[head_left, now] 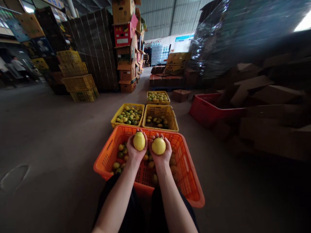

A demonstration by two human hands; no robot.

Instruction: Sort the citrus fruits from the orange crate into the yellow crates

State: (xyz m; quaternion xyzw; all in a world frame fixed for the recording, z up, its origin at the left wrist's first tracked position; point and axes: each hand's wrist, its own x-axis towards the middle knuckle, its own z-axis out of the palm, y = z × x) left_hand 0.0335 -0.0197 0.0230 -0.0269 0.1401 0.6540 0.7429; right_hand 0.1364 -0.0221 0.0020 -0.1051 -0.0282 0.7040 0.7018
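My forearms run off the bottom edge, so my elbows are out of sight. My wrists and hands cover part of the fruit lying in the orange crate [187, 168], and my fingertips are tucked behind the two lemons. The cardboard boxes [272, 97] on the right are smeared and dark. A person [17, 66] far left is too small and blurred to make out.
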